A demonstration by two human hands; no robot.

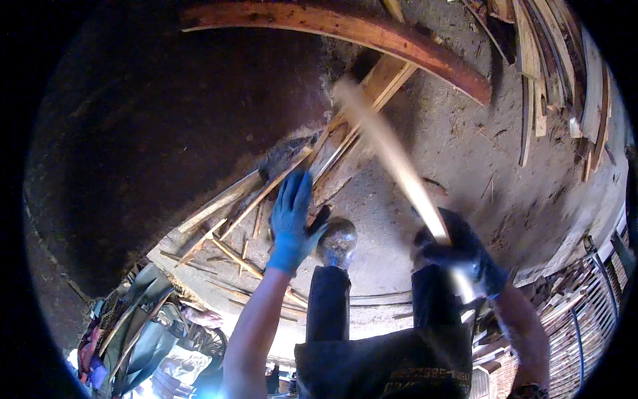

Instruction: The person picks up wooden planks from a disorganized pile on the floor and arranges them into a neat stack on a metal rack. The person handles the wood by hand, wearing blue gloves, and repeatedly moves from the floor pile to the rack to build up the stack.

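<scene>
The right hand [462,256] grips a blurred stick [385,149] running to eleven o'clock, while the left hand [292,223] reaches open-fingered toward wood strips [266,193].

- Left hand [290,223]: blue glove, matt and rubbery-looking.
- Right hand [465,256]: dark glove, matt.
- Wooden stick [392,156] in it: pale, bare wood, blurred.
- Floor [465,153]: rough, dusty earth.
- Curved plank [345,30]: reddish, smooth wood.
- Trousers [329,306]: dark cloth.
</scene>
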